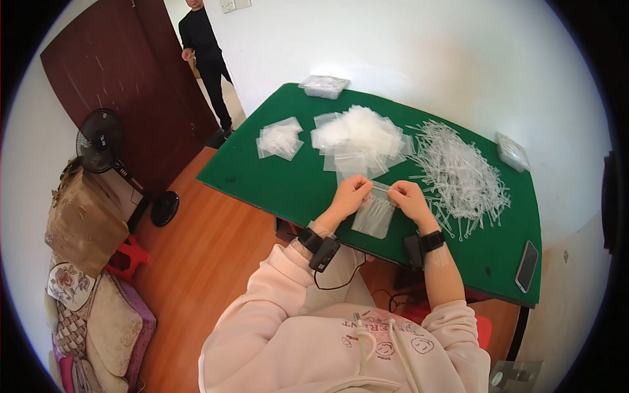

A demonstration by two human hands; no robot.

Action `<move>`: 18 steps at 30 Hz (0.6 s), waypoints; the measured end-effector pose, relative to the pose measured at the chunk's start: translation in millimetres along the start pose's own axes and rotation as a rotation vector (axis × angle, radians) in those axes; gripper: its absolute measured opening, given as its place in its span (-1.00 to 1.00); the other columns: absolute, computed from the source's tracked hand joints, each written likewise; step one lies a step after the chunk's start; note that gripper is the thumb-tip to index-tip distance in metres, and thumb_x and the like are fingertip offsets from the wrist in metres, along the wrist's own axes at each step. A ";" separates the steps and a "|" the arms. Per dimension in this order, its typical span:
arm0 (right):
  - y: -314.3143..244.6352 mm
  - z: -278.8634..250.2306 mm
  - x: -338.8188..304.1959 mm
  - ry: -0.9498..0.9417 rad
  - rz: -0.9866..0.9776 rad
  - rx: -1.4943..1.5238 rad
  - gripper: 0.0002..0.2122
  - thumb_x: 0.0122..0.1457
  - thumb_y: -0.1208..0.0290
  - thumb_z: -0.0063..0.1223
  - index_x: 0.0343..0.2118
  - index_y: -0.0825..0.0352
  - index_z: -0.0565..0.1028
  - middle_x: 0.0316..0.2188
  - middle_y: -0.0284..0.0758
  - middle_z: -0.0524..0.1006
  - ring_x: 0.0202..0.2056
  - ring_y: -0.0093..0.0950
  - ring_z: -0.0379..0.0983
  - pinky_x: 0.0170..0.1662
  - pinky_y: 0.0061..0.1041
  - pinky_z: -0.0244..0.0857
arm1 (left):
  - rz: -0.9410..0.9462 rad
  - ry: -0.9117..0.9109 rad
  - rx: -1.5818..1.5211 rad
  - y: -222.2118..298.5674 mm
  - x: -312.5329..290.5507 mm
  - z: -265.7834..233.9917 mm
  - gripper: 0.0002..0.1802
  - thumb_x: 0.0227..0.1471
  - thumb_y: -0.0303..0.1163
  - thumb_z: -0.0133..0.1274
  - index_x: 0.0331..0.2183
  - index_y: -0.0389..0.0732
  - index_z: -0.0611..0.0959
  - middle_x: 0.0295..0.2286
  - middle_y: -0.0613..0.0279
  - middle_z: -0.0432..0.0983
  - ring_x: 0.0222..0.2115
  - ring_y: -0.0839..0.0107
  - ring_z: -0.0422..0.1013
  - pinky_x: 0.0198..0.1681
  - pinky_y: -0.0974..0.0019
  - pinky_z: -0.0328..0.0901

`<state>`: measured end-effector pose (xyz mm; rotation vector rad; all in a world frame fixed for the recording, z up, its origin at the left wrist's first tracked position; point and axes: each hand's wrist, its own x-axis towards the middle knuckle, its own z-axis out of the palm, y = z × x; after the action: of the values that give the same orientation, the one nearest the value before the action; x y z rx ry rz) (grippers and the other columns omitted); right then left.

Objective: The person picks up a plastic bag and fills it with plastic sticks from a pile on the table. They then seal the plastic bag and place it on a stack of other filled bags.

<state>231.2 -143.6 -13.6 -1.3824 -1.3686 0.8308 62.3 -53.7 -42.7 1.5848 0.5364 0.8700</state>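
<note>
Near the front edge of the green table, a clear zip bag [373,219] hangs between my two hands, with several thin clear plastic sticks inside it. My left hand [351,194] pinches the bag's top edge at its left corner. Its right corner is pinched by my right hand [410,199]. Just beyond my hands lies a heap of empty clear zip bags [363,134]. To the right of my right hand spreads a large pile of clear plastic sticks [458,173], some with small loops at their ends. A smaller stack of bags [280,139] lies at the left.
The green-covered table [255,177] stands against the wall. A clear box [324,86] sits at its back edge, another clear box [513,152] at the right edge. A phone [526,266] lies front right. Beyond are a fan [99,141] and a person [203,49] in the doorway.
</note>
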 end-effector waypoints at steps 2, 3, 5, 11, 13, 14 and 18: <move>-0.5 -3.5 -1.1 0.051 0.026 0.040 -0.90 0.00 0.47 -0.01 -0.56 0.37 0.42 -0.70 -0.49 0.37 -0.65 -0.70 0.25 -0.56 -0.71 0.12 | -0.029 0.039 -0.122 2.2 -1.9 -0.4 -0.84 0.03 -0.37 -0.04 -0.46 -0.27 0.48 -0.69 0.38 0.37 -0.68 0.61 0.27 -0.59 0.50 0.20; 0.6 -3.5 0.4 0.049 0.023 0.045 -0.90 0.00 0.47 -0.01 -0.56 0.37 0.42 -0.70 -0.49 0.37 -0.65 -0.70 0.25 -0.56 -0.71 0.12 | -0.030 0.042 -0.116 3.0 -2.7 -3.5 -0.84 0.03 -0.37 -0.04 -0.46 -0.27 0.48 -0.69 0.38 0.37 -0.68 0.61 0.27 -0.59 0.50 0.20; 4.0 -5.2 2.6 0.107 0.016 0.129 -0.91 0.05 0.46 -0.03 -0.52 0.34 0.43 -0.67 -0.50 0.37 -0.63 -0.71 0.25 -0.55 -0.72 0.14 | -0.063 -0.034 -0.178 7.7 -4.2 -4.8 -0.87 0.03 -0.39 -0.04 -0.46 -0.25 0.49 -0.63 0.37 0.40 -0.62 0.61 0.31 -0.54 0.53 0.23; 2.1 -6.8 3.0 0.174 0.125 0.573 -0.91 0.12 0.42 -0.05 -0.45 0.29 0.44 -0.59 -0.54 0.40 -0.58 -0.74 0.25 -0.51 -0.75 0.16 | -0.082 -0.216 -0.286 46.8 -8.1 -4.9 -0.87 0.02 -0.39 -0.02 -0.39 -0.26 0.50 -0.52 0.32 0.45 -0.49 0.57 0.38 -0.40 0.49 0.28; 0.9 -1.1 2.2 0.029 0.157 0.588 -0.90 0.14 0.39 -0.06 -0.41 0.28 0.45 -0.55 -0.55 0.40 -0.55 -0.76 0.26 -0.49 -0.76 0.17 | 0.515 -0.118 0.239 63.4 -7.0 2.7 -0.86 0.01 -0.40 0.00 -0.38 -0.26 0.51 -0.46 0.31 0.46 -0.43 0.55 0.39 -0.34 0.47 0.27; -0.2 1.9 1.5 -0.044 0.173 0.595 -0.90 0.15 0.38 -0.07 -0.39 0.27 0.45 -0.53 -0.56 0.40 -0.54 -0.77 0.26 -0.48 -0.77 0.18 | 0.809 -0.062 0.505 68.3 -6.3 3.9 -0.86 0.00 -0.40 0.00 -0.38 -0.27 0.52 -0.43 0.30 0.47 -0.40 0.54 0.39 -0.32 0.46 0.27; -13.4 13.6 -3.9 -0.103 0.181 0.534 -0.90 0.15 0.38 -0.08 -0.37 0.28 0.44 -0.52 -0.56 0.40 -0.53 -0.76 0.26 -0.44 -0.76 0.19 | 0.842 -0.275 0.522 76.3 -4.8 -3.0 -0.87 -0.05 -0.43 0.01 -0.41 -0.28 0.54 -0.47 0.27 0.48 -0.43 0.55 0.38 -0.34 0.47 0.27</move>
<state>213.8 -146.6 -5.5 -1.0592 -0.9999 1.2944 47.4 -71.0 30.3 2.4333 -0.1590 1.1455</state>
